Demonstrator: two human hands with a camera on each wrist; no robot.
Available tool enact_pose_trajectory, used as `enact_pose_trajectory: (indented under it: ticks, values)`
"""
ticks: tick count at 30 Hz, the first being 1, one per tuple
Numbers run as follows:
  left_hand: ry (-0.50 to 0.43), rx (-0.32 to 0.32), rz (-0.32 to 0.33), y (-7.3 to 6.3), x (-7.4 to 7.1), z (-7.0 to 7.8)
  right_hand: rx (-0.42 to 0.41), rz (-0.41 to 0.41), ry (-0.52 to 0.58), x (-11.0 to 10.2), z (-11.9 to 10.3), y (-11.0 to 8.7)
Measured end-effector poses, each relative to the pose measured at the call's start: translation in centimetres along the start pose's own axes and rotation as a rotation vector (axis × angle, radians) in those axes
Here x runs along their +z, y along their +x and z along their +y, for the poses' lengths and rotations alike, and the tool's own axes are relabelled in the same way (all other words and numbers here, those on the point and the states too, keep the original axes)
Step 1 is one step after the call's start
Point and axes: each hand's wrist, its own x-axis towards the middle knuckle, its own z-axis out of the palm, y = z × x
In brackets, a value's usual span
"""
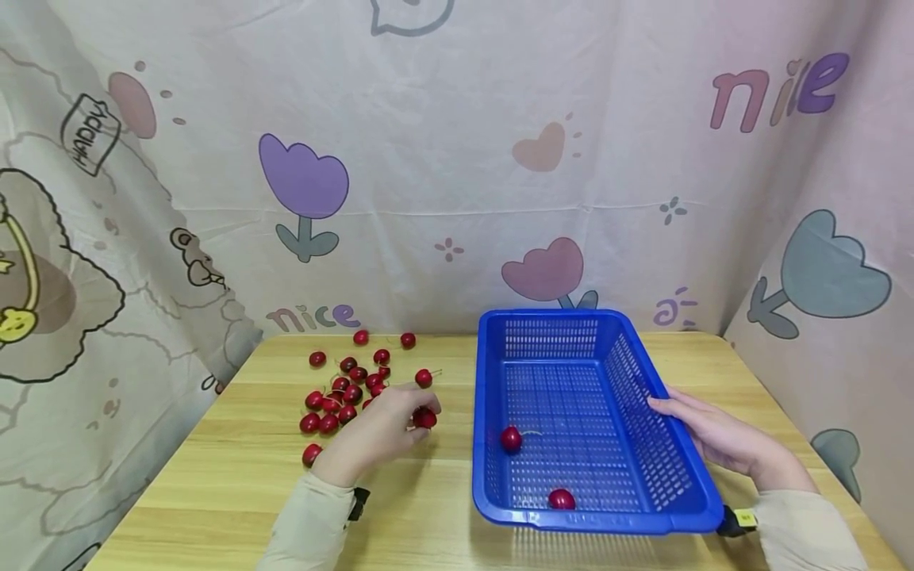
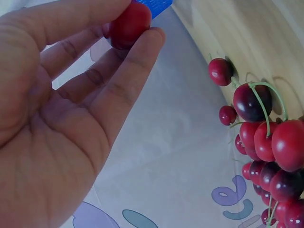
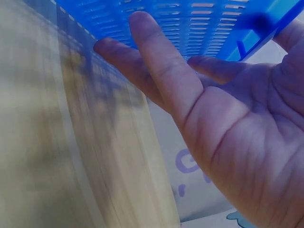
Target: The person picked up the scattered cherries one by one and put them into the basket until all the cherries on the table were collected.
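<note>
Between thumb and fingertips, my left hand point(image 1: 382, 422) pinches a red cherry point(image 2: 130, 26), raised over the table left of the blue plastic basket point(image 1: 481, 396). My right hand point(image 1: 731, 438) grips the basket's right side, thumb over the rim. In the right wrist view its fingers point(image 3: 164, 61) spread along the outside of the slotted wall. Two cherries lie inside the basket: one with a stem point(image 1: 510, 438) by the left wall, another point(image 1: 562, 499) near the front. Beside my left hand, many loose cherries point(image 1: 351, 394) lie in a cluster, some partly hidden by the hand.
The wooden table point(image 1: 207, 484) carries everything. Strays sit around the cluster: a stemmed cherry point(image 1: 424, 378) beyond my left hand, one point(image 1: 312, 454) by the left wrist, and one point(image 1: 408, 340) at the back edge. A printed cloth point(image 1: 428, 198) hangs behind the table and along its sides.
</note>
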Motion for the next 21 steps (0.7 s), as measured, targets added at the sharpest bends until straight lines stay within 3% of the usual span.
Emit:
enact_pose_trajectory:
  ticks: [9,21]
  values:
    - [0.020,0.034,0.022,0.3,-1.0,0.6,0.059,0.126,-0.150,0.9,-0.5,0.1]
    - [0.060,0.051,0.058,0.9,-1.9,1.5,0.060,0.168,-0.199,1.5,-0.4,0.6]
